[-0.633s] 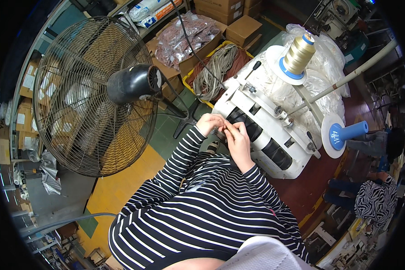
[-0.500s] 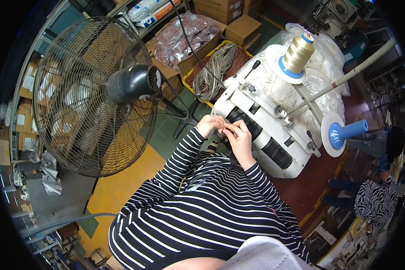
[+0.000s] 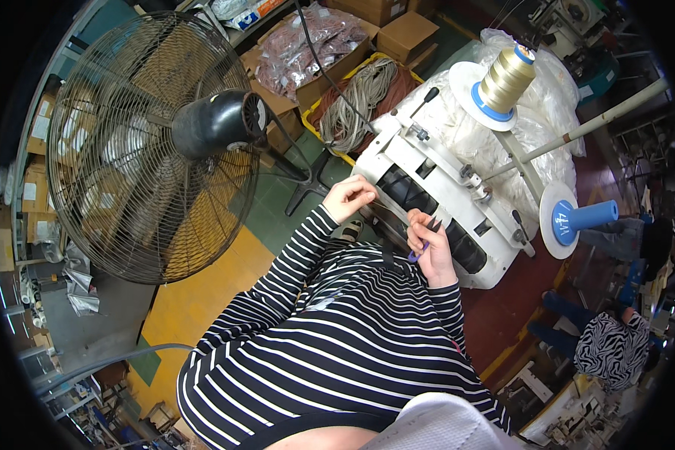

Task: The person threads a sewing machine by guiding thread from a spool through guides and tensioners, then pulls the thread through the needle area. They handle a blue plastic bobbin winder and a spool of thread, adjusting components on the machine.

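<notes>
My left hand (image 3: 348, 199) pinches one end of a dark strap (image 3: 386, 223) in front of a white sewing machine (image 3: 442, 187). My right hand (image 3: 430, 247) holds small thread snips (image 3: 427, 231) with a blue handle, their blades pointing up by the strap's other end. The strap runs between the two hands, and part of it hangs down over my striped sleeves. Both hands hover just in front of the machine's black panel.
A large pedestal fan (image 3: 154, 142) stands at the left. A cone of tan thread (image 3: 505, 77) and an empty blue spool holder (image 3: 577, 217) sit by the machine. Cardboard boxes (image 3: 405, 34) and a bin of cords (image 3: 364, 94) lie behind. Another person (image 3: 611, 349) sits at the lower right.
My hands, which were close together at the strap, have moved apart: the left went up and left, the right down and right with the snips now showing.
</notes>
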Tool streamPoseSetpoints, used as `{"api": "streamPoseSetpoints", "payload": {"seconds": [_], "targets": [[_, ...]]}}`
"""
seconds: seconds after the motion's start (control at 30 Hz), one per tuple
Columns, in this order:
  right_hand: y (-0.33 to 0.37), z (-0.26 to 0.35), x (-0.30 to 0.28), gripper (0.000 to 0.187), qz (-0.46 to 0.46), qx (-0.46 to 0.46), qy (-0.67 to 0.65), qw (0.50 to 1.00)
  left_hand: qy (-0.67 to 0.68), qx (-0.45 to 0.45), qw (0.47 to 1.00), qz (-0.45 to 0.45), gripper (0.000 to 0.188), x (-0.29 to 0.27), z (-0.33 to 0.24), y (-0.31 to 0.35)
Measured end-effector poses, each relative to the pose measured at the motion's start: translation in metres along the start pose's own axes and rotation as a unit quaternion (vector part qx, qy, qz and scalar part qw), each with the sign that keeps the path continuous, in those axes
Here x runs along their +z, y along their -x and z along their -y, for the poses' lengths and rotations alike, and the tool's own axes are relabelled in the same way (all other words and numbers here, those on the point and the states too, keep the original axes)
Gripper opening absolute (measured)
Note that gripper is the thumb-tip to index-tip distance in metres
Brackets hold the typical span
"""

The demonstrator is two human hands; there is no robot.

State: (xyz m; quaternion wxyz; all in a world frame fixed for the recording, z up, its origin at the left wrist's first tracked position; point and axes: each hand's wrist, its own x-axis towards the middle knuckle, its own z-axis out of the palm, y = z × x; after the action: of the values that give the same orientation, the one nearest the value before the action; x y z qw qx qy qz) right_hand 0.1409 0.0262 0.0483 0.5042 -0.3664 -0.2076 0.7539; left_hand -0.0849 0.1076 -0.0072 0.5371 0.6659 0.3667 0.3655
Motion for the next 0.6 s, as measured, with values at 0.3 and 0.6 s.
{"api": "streamPoseSetpoints", "payload": {"seconds": [0.3,0.6], "targets": [[-0.007,-0.016,-0.014,0.013,0.076,-0.001,-0.211,0.975,-0.088,0.053,0.994,-0.030,0.013,0.019,-0.003,-0.006],[0.015,0.010,-0.005,0.052,-0.119,-0.069,0.270,0.953,-0.354,0.117,0.908,-0.193,0.031,0.000,0.003,0.003]]}}
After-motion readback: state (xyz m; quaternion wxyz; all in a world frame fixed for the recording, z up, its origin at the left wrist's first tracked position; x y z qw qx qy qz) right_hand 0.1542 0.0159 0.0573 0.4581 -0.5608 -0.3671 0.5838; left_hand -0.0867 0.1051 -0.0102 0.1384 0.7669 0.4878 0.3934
